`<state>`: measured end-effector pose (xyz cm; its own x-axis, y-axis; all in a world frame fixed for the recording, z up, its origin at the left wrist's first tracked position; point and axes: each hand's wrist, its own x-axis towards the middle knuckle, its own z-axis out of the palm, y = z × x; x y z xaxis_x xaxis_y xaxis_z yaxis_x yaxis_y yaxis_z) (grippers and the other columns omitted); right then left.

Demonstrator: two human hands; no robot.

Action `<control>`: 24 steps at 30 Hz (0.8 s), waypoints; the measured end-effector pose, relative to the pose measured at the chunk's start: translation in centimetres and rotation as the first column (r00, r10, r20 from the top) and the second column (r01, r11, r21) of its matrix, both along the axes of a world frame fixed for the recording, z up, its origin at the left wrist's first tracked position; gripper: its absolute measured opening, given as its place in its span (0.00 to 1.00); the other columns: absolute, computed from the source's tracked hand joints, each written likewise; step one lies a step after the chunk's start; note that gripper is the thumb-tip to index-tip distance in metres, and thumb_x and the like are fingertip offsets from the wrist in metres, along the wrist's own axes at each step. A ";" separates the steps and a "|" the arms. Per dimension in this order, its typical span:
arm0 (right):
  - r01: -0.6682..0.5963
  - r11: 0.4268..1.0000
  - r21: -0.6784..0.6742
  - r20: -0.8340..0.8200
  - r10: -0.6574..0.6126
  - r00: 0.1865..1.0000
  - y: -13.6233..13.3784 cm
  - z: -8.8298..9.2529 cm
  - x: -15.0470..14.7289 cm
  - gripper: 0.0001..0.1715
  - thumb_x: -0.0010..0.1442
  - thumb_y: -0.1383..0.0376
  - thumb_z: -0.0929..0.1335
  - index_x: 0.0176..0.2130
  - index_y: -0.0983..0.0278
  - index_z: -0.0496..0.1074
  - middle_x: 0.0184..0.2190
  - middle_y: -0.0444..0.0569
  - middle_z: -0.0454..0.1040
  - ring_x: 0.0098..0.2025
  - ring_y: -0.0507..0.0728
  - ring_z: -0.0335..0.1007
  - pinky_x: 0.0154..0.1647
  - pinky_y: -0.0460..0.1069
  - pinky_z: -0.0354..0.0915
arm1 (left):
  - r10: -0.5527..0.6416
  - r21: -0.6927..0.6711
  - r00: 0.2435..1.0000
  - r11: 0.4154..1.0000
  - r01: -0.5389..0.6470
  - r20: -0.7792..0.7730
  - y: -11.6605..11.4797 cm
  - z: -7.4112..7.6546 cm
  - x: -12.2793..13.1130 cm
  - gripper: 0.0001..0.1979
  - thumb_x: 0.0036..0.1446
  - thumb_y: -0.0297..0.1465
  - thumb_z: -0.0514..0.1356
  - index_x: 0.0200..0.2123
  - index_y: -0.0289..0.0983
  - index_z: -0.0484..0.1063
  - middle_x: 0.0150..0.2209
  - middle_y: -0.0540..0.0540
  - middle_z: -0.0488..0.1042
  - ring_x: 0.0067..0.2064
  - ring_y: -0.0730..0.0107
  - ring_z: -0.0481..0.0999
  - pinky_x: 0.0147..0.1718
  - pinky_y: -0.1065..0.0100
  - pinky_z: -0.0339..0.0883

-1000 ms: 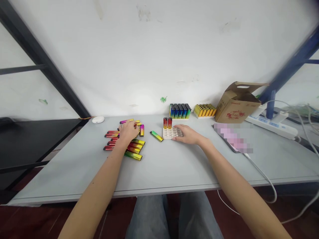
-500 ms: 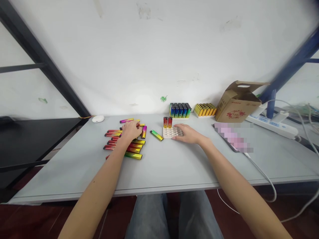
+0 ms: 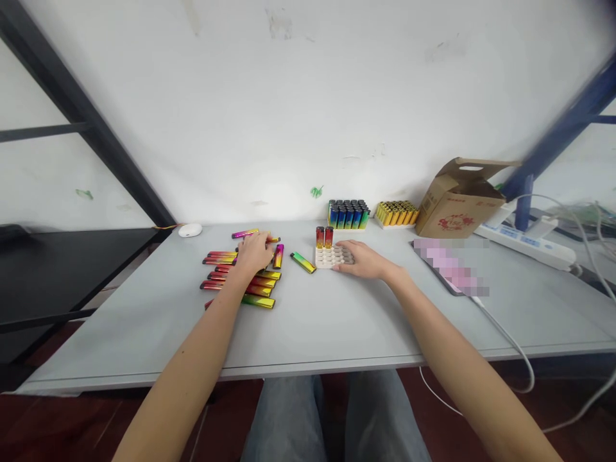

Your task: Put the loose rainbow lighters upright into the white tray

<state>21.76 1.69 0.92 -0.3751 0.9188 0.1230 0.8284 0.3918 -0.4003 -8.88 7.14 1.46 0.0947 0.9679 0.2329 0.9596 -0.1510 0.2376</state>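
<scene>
My left hand [image 3: 254, 254] is bent down over a loose pile of lighters, its fingers curled together; what lies beneath them is hidden. Red-and-yellow lighters [image 3: 260, 290] lie around and under that wrist, and a purple-and-yellow lighter [image 3: 278, 256] rests just right of the fingers. With thumb and fingers around its right side, my right hand [image 3: 362, 258] grips a white tray with holes [image 3: 326, 258]. Two red lighters [image 3: 324, 237] stand upright in the tray's back left corner. Between the hands, a green-and-yellow lighter [image 3: 303, 262] lies flat on the table.
Behind the tray stand a filled rack of blue-green lighters [image 3: 348, 215] and one of yellow lighters [image 3: 397, 213]. An open cardboard box [image 3: 457, 205], a power strip [image 3: 529, 242] and a blurred phone [image 3: 450, 266] with its cable are on the right. A white case [image 3: 190, 230] sits back left.
My left hand has shifted very slightly among the lighters, and a lighter near its fingertips has moved a little. My right hand and the tray stay in place.
</scene>
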 end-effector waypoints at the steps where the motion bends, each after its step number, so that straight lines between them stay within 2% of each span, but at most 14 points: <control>1: 0.000 1.000 -0.003 0.000 0.000 1.000 0.0 0.0 0.0 0.41 0.57 0.47 0.68 0.61 0.66 0.62 0.60 0.59 0.65 0.61 0.69 0.60 0.60 0.60 0.59 | -0.021 0.030 1.000 0.999 0.021 0.008 0.0 0.0 0.0 0.16 0.60 0.28 0.51 0.48 0.40 0.73 0.47 0.41 0.75 0.54 0.49 0.69 0.51 0.49 0.63; 6: -0.012 1.000 0.002 0.001 0.012 1.000 -0.1 0.1 -0.1 0.42 0.56 0.47 0.69 0.61 0.67 0.61 0.61 0.60 0.64 0.62 0.69 0.59 0.61 0.60 0.58 | -0.142 0.229 0.985 0.966 0.117 0.097 -0.5 0.0 0.3 0.17 0.62 0.30 0.52 0.50 0.40 0.74 0.47 0.40 0.70 0.49 0.56 0.72 0.49 0.56 0.66; 11: 0.025 1.000 0.000 -0.056 -0.025 0.998 -0.3 0.6 0.1 0.42 0.57 0.45 0.67 0.61 0.68 0.61 0.62 0.62 0.62 0.63 0.69 0.57 0.62 0.61 0.56 | -0.349 0.379 0.913 0.890 0.252 0.213 -1.7 1.1 1.3 0.16 0.62 0.33 0.55 0.51 0.40 0.73 0.43 0.44 0.69 0.44 0.64 0.73 0.47 0.63 0.67; 13: 0.053 0.998 0.021 -0.108 -0.050 0.993 -0.4 1.1 0.1 0.42 0.59 0.44 0.65 0.61 0.68 0.61 0.62 0.63 0.62 0.63 0.69 0.58 0.62 0.62 0.56 | -0.412 0.415 0.875 0.863 0.287 0.253 -2.3 1.7 2.0 0.14 0.61 0.34 0.57 0.49 0.40 0.73 0.41 0.46 0.72 0.41 0.66 0.74 0.44 0.65 0.68; 16: 0.099 0.984 0.150 -0.251 -0.059 0.966 -1.0 2.1 -0.3 0.37 0.62 0.46 0.62 0.61 0.65 0.61 0.61 0.61 0.63 0.62 0.67 0.59 0.60 0.61 0.59 | -0.456 0.464 0.844 0.835 0.295 0.283 -3.2 2.2 3.0 0.10 0.58 0.37 0.62 0.40 0.39 0.74 0.35 0.47 0.74 0.36 0.67 0.73 0.38 0.66 0.68; 19: 0.076 0.949 0.305 -0.371 0.045 0.927 -1.7 3.0 -1.2 0.28 0.64 0.50 0.62 0.58 0.61 0.65 0.58 0.56 0.66 0.60 0.64 0.61 0.56 0.59 0.64 | -0.523 0.497 0.806 0.796 0.346 0.277 -4.0 2.3 4.0 0.10 0.55 0.39 0.65 0.33 0.39 0.73 0.30 0.49 0.75 0.31 0.69 0.71 0.34 0.67 0.67; 22: -0.031 0.908 0.417 -0.363 0.198 0.911 -2.3 3.3 -2.3 0.23 0.62 0.54 0.66 0.54 0.59 0.69 0.54 0.53 0.70 0.57 0.63 0.64 0.58 0.58 0.62 | -0.602 0.512 0.746 0.754 0.412 0.285 -4.8 2.1 4.9 0.10 0.55 0.40 0.65 0.33 0.39 0.74 0.29 0.49 0.76 0.31 0.69 0.72 0.33 0.67 0.67; 24: -0.071 0.892 0.447 -0.342 0.243 0.908 -2.4 3.0 -2.8 0.20 0.61 0.56 0.67 0.52 0.59 0.71 0.51 0.52 0.73 0.54 0.62 0.67 0.57 0.57 0.61 | -0.622 0.517 0.715 0.746 0.419 0.319 -5.3 1.9 5.4 0.10 0.55 0.40 0.65 0.34 0.40 0.74 0.31 0.48 0.77 0.32 0.69 0.74 0.34 0.67 0.68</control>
